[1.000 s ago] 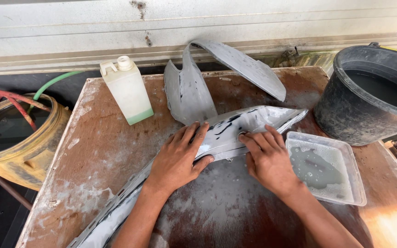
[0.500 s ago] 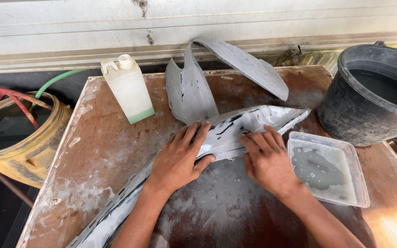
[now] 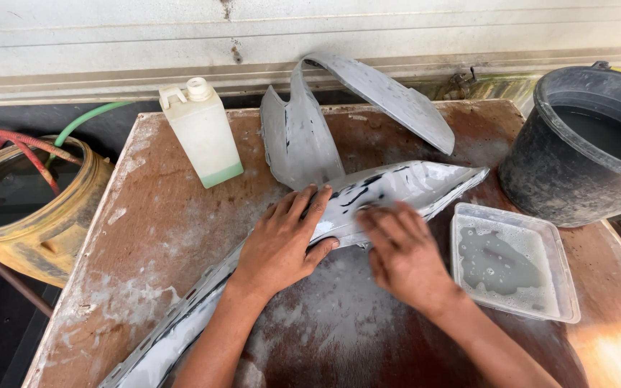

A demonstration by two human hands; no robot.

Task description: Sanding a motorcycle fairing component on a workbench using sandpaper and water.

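Flat and spread, the left hand point(image 3: 282, 244) presses the long, grey, chalky panel point(image 3: 397, 188); the right hand point(image 3: 404, 255), blurred, lies open on it over the rusty-brown counter point(image 3: 159, 237).

left hand point(image 3: 282, 244), right hand point(image 3: 404, 259), flat on grey panel point(image 3: 397, 187)

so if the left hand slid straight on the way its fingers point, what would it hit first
Probably the upright grey panel. The left hand lies flat on the long panel, fingers pointing up and slightly right, toward the upright piece's base; depth is hard to judge.
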